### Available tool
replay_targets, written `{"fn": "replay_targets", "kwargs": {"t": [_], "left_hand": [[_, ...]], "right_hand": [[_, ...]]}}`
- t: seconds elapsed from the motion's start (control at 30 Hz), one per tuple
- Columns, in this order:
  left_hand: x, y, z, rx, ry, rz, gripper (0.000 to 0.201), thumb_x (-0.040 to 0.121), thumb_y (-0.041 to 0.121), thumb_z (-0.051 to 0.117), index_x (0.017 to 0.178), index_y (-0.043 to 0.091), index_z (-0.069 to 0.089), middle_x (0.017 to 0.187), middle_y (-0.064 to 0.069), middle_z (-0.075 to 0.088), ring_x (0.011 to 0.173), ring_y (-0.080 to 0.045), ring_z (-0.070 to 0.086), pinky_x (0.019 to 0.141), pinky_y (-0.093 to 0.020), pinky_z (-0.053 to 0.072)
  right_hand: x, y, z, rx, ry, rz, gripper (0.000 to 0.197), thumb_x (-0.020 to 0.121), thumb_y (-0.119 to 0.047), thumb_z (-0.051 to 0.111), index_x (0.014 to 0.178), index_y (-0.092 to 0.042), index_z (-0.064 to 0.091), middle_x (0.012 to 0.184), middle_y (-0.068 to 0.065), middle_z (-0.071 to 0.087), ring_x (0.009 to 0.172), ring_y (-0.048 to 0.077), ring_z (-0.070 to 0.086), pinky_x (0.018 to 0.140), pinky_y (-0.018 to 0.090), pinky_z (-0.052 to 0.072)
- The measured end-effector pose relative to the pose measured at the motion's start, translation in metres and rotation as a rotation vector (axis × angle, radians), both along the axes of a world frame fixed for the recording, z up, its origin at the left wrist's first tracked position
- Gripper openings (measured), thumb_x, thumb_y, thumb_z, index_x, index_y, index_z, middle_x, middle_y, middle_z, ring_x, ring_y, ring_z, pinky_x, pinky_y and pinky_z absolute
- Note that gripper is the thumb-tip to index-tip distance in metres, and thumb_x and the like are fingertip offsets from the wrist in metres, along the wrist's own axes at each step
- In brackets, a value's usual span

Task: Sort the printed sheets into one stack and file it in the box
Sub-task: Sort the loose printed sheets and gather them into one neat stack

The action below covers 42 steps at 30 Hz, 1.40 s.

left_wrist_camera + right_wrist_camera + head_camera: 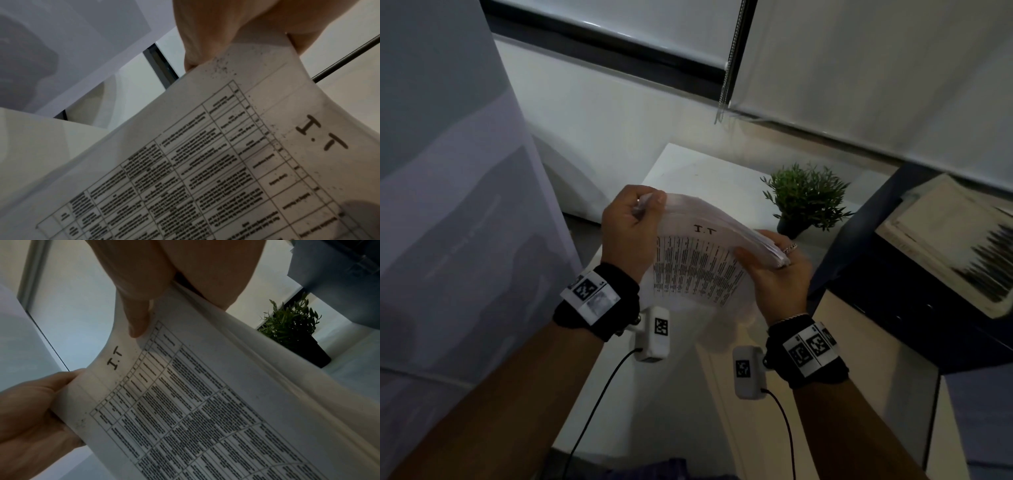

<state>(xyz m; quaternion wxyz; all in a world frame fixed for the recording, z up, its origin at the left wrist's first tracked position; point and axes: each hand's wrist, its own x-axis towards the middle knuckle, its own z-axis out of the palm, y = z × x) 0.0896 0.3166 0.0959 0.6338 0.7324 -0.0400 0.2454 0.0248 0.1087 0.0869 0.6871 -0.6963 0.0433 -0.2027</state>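
Above the table (688,164), both hands raised, left hand (626,229) and right hand (777,274) grip pinching printed sheets (698,260)

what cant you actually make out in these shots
- Table text on the printed sheets: blurred in all views; only "I.T" reads.
- Left hand fingertips: hidden behind the sheets, head view.
- Contents of the dark box: cut off by the right edge, head view.
- Sheet count: edges too fine.

Sheets held above the counter

The stack of sheets (709,253) hangs between left hand (626,233) and right hand (777,277) over the counter (688,171); a potted plant (804,198) stands far right.
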Motion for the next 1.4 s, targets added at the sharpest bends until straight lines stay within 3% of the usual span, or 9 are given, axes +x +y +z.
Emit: {"fn": "replay_targets", "kwargs": {"t": [0.3, 0.43, 0.57, 0.77, 0.9, 1.1, 1.17, 1.3, 1.4], "left_hand": [[0.0, 0.005, 0.001, -0.09, 0.027, 0.001, 0.006, 0.088, 0.02, 0.065, 0.092, 0.017, 0.061, 0.082, 0.009, 0.061, 0.073, -0.001, 0.055, 0.067, -0.02, 0.046], [-0.005, 0.016, -0.021, -0.141, 0.143, -0.342, 0.072, 0.063, 0.011, 0.085, 0.122, 0.014, 0.045, 0.107, 0.008, 0.062, 0.092, 0.005, 0.063, 0.075, -0.012, 0.051], [-0.013, 0.005, -0.028, -0.019, 0.192, -0.27, 0.033, 0.073, 0.012, 0.08, 0.102, 0.015, 0.065, 0.082, 0.033, 0.07, 0.082, 0.014, 0.065, 0.071, -0.005, 0.049], [-0.02, 0.007, -0.05, -0.095, 0.163, -0.195, 0.033, 0.067, 0.005, 0.085, 0.095, -0.002, 0.07, 0.089, -0.003, 0.075, 0.085, -0.015, 0.071, 0.077, -0.033, 0.06], [-0.019, 0.008, -0.047, -0.138, 0.204, -0.209, 0.035, 0.063, 0.017, 0.087, 0.094, 0.011, 0.072, 0.083, 0.017, 0.075, 0.085, -0.006, 0.071, 0.077, -0.024, 0.057], [-0.024, 0.011, -0.041, -0.137, 0.174, -0.203, 0.043, 0.071, 0.015, 0.082, 0.106, -0.004, 0.067, 0.096, 0.003, 0.072, 0.088, 0.0, 0.069, 0.076, -0.015, 0.053], [-0.024, 0.01, -0.041, -0.147, 0.179, -0.173, 0.031, 0.074, 0.009, 0.08, 0.102, 0.002, 0.069, 0.09, 0.011, 0.071, 0.082, 0.008, 0.067, 0.072, -0.01, 0.05], [-0.023, 0.006, -0.023, -0.155, 0.189, -0.104, 0.03, 0.064, 0.046, 0.082, 0.083, 0.032, 0.065, 0.07, 0.03, 0.069, 0.07, 0.013, 0.064, 0.062, -0.012, 0.051], [-0.025, 0.004, -0.008, -0.226, 0.065, -0.065, 0.04, 0.066, 0.052, 0.074, 0.092, 0.029, 0.054, 0.076, 0.018, 0.068, 0.071, 0.015, 0.061, 0.06, -0.008, 0.049]], "right_hand": [[0.005, -0.001, -0.002, 0.011, 0.052, 0.013, 0.015, 0.082, 0.002, 0.074, 0.095, -0.006, 0.074, 0.083, -0.007, 0.075, 0.081, 0.007, 0.07, 0.074, 0.022, 0.054], [0.008, -0.013, 0.011, 0.057, 0.073, 0.012, 0.021, 0.083, 0.002, 0.073, 0.091, -0.018, 0.073, 0.083, -0.009, 0.076, 0.082, 0.005, 0.071, 0.075, 0.022, 0.055], [-0.002, -0.021, 0.024, 0.069, 0.002, -0.028, 0.021, 0.081, 0.005, 0.074, 0.101, -0.001, 0.07, 0.082, -0.01, 0.076, 0.08, 0.005, 0.069, 0.072, 0.021, 0.055], [-0.006, -0.004, 0.026, 0.132, -0.03, -0.13, 0.025, 0.078, -0.004, 0.08, 0.098, -0.014, 0.068, 0.082, -0.003, 0.074, 0.079, 0.012, 0.069, 0.074, 0.02, 0.054], [0.005, 0.008, 0.026, 0.103, 0.001, -0.246, 0.009, 0.085, -0.007, 0.075, 0.093, -0.008, 0.072, 0.078, 0.003, 0.072, 0.072, 0.009, 0.069, 0.072, 0.024, 0.054], [0.006, -0.002, 0.022, 0.113, -0.021, -0.128, 0.029, 0.091, -0.003, 0.066, 0.116, -0.015, 0.057, 0.089, -0.003, 0.073, 0.084, 0.005, 0.07, 0.078, 0.021, 0.054], [0.001, -0.002, 0.011, 0.07, 0.047, -0.041, 0.046, 0.083, 0.004, 0.073, 0.122, -0.011, 0.054, 0.101, -0.001, 0.067, 0.086, -0.001, 0.069, 0.075, 0.017, 0.054], [0.001, 0.002, 0.002, 0.012, 0.119, -0.037, 0.026, 0.072, -0.003, 0.084, 0.096, -0.008, 0.075, 0.089, 0.001, 0.076, 0.082, 0.013, 0.072, 0.077, 0.033, 0.055], [-0.003, -0.004, 0.01, 0.051, 0.04, -0.023, 0.033, 0.073, 0.004, 0.082, 0.101, -0.01, 0.074, 0.095, -0.002, 0.076, 0.088, 0.01, 0.072, 0.078, 0.025, 0.056]]}}
